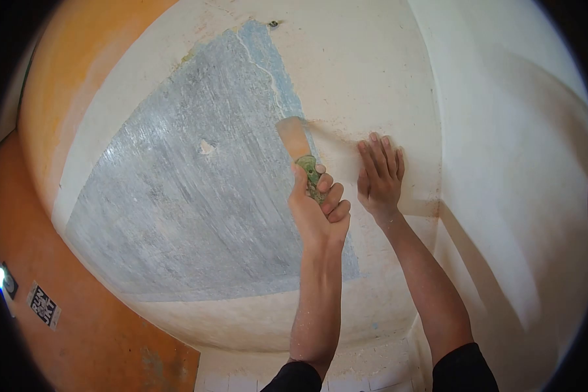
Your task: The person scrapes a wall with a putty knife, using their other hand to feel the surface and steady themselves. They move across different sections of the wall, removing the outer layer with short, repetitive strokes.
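My left hand (320, 206) is closed round the green handle of a scraper (295, 138). The scraper's flat blade points up and lies at the right edge of a blue-grey patch (176, 176) on the pale wall (359, 72). A cracked, lighter blue strip runs up from the blade. To the right, my right hand (381, 173) rests on the pale wall with its fingers stretched upward, holding nothing.
An orange wall (65, 281) with a black-and-white sticker (43, 305) stands at the left. A white wall (509, 163) meets the pale wall at the right. Whitish tiles (242, 381) show at the bottom.
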`<act>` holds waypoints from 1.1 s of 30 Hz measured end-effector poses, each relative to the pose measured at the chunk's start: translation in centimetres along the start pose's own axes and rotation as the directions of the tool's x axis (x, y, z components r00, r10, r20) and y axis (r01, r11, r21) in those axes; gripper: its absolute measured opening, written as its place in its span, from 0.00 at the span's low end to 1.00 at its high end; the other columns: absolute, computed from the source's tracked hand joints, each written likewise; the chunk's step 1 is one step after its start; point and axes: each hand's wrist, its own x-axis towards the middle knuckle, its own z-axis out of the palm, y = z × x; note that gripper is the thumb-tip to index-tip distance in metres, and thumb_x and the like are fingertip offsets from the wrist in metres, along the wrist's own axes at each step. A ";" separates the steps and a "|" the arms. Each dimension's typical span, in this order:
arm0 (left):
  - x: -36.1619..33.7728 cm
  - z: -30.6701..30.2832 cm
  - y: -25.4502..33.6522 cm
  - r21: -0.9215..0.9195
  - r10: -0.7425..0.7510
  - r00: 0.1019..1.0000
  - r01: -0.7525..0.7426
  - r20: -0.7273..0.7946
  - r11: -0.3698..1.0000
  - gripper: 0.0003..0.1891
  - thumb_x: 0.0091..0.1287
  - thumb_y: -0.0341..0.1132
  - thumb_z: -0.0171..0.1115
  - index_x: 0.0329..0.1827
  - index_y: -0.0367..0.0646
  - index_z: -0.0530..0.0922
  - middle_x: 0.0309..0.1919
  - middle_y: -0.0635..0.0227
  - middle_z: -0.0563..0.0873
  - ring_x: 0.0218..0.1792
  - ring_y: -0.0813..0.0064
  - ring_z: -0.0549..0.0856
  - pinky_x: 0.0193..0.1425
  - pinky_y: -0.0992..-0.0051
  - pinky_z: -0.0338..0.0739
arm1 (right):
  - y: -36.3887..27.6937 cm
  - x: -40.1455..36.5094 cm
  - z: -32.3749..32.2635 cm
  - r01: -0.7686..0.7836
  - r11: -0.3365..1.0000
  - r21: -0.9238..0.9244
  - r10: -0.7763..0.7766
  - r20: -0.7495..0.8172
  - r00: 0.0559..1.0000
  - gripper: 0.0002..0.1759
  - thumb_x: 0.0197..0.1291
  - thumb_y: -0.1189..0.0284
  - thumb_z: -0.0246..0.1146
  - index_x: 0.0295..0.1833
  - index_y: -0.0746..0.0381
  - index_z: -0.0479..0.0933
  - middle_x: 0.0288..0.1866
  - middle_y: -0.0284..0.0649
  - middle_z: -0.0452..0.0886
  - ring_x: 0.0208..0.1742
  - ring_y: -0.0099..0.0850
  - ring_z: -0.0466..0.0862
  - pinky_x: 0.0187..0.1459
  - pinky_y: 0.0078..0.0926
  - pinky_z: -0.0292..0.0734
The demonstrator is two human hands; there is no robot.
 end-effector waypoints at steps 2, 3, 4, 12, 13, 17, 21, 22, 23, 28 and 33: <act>0.8 0.0 0.5 -0.002 -0.016 1.000 0.016 -0.005 1.000 0.19 0.82 0.52 0.45 0.41 0.47 0.73 0.22 0.81 0.69 0.14 0.90 0.58 0.11 0.86 0.48 | 0.1 0.1 0.1 0.001 1.000 0.000 -0.001 -0.005 1.000 0.28 0.69 0.68 0.54 0.75 0.48 0.71 0.78 0.35 0.69 0.79 0.39 0.65 0.79 0.49 0.50; 1.8 0.3 1.6 -0.026 -0.040 0.999 0.040 0.029 0.999 0.19 0.82 0.52 0.45 0.41 0.47 0.73 0.22 0.81 0.69 0.14 0.90 0.58 0.11 0.86 0.48 | 0.0 0.0 0.0 0.001 1.000 -0.001 -0.001 -0.002 1.000 0.28 0.69 0.68 0.54 0.75 0.48 0.71 0.78 0.35 0.69 0.79 0.38 0.65 0.79 0.49 0.50; 2.2 0.3 2.3 -0.050 -0.061 0.996 0.064 0.058 0.997 0.19 0.82 0.52 0.45 0.41 0.47 0.73 0.22 0.81 0.69 0.14 0.90 0.58 0.11 0.86 0.48 | -0.1 -0.3 -0.1 0.000 1.000 0.002 0.000 0.005 1.000 0.28 0.69 0.68 0.54 0.75 0.48 0.71 0.78 0.35 0.69 0.79 0.38 0.65 0.79 0.49 0.50; 1.3 0.4 1.6 0.000 -0.047 0.999 0.047 0.003 0.999 0.19 0.82 0.52 0.45 0.41 0.46 0.73 0.22 0.81 0.69 0.15 0.90 0.59 0.12 0.87 0.50 | 0.0 -0.1 0.2 0.000 1.000 0.010 0.000 -0.015 1.000 0.28 0.70 0.68 0.53 0.75 0.48 0.71 0.78 0.35 0.69 0.79 0.38 0.65 0.80 0.48 0.50; 2.6 1.1 2.6 0.016 -0.026 0.999 0.025 0.037 1.000 0.19 0.82 0.52 0.45 0.41 0.46 0.73 0.22 0.81 0.69 0.15 0.90 0.60 0.12 0.87 0.50 | 0.0 0.0 0.1 -0.003 1.000 0.008 0.004 -0.014 1.000 0.28 0.70 0.68 0.53 0.75 0.48 0.71 0.78 0.35 0.69 0.79 0.38 0.65 0.80 0.48 0.50; 2.3 2.6 3.1 0.070 0.037 0.999 -0.039 0.035 0.997 0.19 0.81 0.51 0.46 0.40 0.47 0.73 0.23 0.81 0.70 0.15 0.91 0.60 0.13 0.87 0.50 | -0.1 0.1 -0.1 -0.013 1.000 -0.001 0.013 0.018 1.000 0.28 0.70 0.69 0.54 0.75 0.48 0.71 0.78 0.36 0.69 0.79 0.39 0.65 0.79 0.49 0.49; 0.4 0.9 2.0 0.063 -0.004 0.999 0.007 -0.037 0.998 0.18 0.82 0.50 0.46 0.40 0.47 0.73 0.24 0.81 0.70 0.16 0.90 0.60 0.13 0.86 0.50 | 0.1 0.0 0.0 0.013 1.000 0.000 -0.013 -0.007 1.000 0.28 0.70 0.68 0.53 0.76 0.48 0.69 0.79 0.36 0.67 0.80 0.39 0.65 0.79 0.50 0.49; 1.0 1.4 2.3 0.061 -0.006 1.000 0.008 -0.028 0.998 0.18 0.82 0.50 0.46 0.40 0.47 0.73 0.24 0.81 0.70 0.16 0.90 0.60 0.13 0.86 0.50 | 0.4 0.1 -0.1 0.015 1.000 -0.006 -0.015 -0.013 1.000 0.28 0.70 0.68 0.53 0.76 0.48 0.69 0.79 0.36 0.67 0.80 0.39 0.65 0.79 0.50 0.49; 2.1 2.0 3.2 0.066 0.008 1.000 -0.009 0.009 0.998 0.18 0.82 0.50 0.46 0.40 0.47 0.73 0.24 0.81 0.70 0.16 0.90 0.60 0.13 0.86 0.50 | 0.4 0.3 0.0 0.010 1.000 0.000 -0.010 -0.007 1.000 0.29 0.71 0.68 0.53 0.76 0.48 0.69 0.79 0.36 0.67 0.80 0.39 0.65 0.79 0.50 0.49; 1.6 2.6 3.8 0.097 0.022 1.000 -0.022 0.002 0.995 0.18 0.82 0.49 0.46 0.39 0.46 0.73 0.23 0.80 0.70 0.16 0.90 0.60 0.14 0.86 0.50 | -0.2 -0.4 -0.1 0.001 1.000 0.007 -0.001 0.017 1.000 0.28 0.71 0.68 0.52 0.77 0.47 0.68 0.80 0.35 0.67 0.80 0.38 0.64 0.79 0.50 0.49; 2.3 2.5 4.2 0.081 -0.010 1.000 0.009 0.008 0.997 0.17 0.82 0.48 0.46 0.39 0.46 0.73 0.24 0.80 0.70 0.16 0.89 0.60 0.14 0.85 0.50 | 0.0 -0.1 0.2 -0.004 1.000 -0.008 0.004 0.007 1.000 0.28 0.71 0.68 0.52 0.77 0.47 0.69 0.79 0.35 0.67 0.80 0.38 0.64 0.79 0.50 0.49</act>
